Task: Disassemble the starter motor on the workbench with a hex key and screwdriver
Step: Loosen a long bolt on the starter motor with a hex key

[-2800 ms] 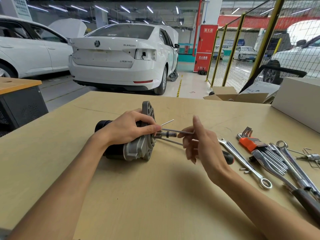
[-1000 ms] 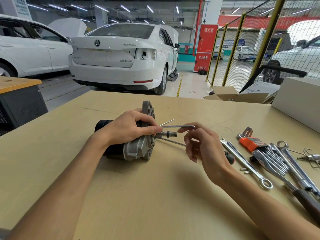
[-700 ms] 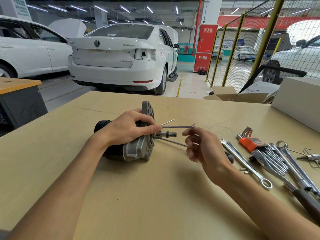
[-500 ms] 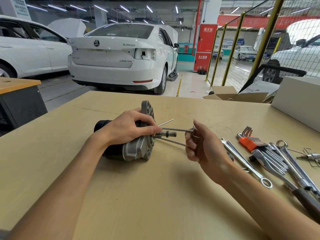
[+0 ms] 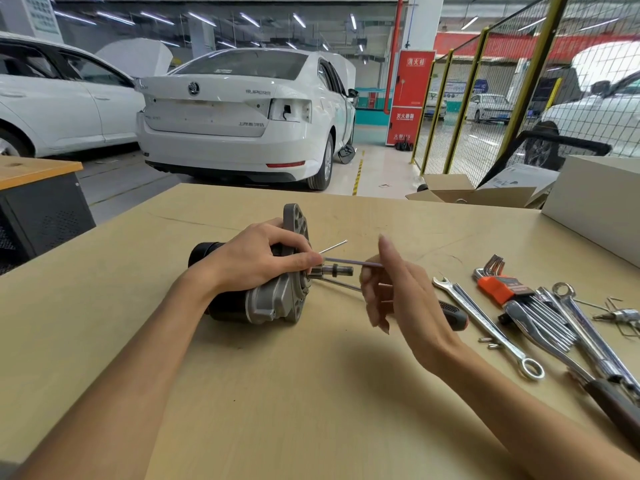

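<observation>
Head view, frame centre: the left hand (image 5: 256,263) grips the grey-and-black metal starter motor (image 5: 266,299) lying on the tan wooden workbench (image 5: 311,393). The right hand (image 5: 398,296) pinches a thin steel hex key (image 5: 349,262), hiding its bend. At right lie one orange-holdered hex key set (image 5: 502,285) and two white cars (image 5: 242,116) stand behind.

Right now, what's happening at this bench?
A person is taking apart a starter motor that lies on its side on the workbench. The left hand grips its housing near the flange. The right hand holds a hex key whose long shaft runs level into the motor's end face, forefinger raised. Two long through bolts stick out of that face, so they look partly backed out. Spanners, an orange hex key set and a black-handled screwdriver lie to the right.
</observation>
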Available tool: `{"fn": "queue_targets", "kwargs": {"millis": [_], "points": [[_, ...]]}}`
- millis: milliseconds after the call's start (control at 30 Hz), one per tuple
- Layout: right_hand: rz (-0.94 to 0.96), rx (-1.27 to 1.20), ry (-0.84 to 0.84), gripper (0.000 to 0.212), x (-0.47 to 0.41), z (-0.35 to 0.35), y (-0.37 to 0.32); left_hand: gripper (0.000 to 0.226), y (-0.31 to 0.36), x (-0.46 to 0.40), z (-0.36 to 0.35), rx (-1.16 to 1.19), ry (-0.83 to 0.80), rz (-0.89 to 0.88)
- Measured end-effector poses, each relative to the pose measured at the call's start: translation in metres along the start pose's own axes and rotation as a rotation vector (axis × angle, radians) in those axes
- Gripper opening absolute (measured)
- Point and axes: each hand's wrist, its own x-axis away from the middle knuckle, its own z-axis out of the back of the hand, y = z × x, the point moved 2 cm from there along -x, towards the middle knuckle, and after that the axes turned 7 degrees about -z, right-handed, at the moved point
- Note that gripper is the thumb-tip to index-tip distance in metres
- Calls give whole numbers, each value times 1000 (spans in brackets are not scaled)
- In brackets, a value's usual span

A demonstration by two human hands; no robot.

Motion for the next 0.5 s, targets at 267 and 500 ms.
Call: {"fn": "queue_targets", "kwargs": {"millis": [267,500], "points": [[-61,-96,-2,30,-4,3,5,26,-2,-1,-1,9,7,-9],[-61,-59,22,45,-4,4,4,32,-1,0,-1,10,-1,0]]}}
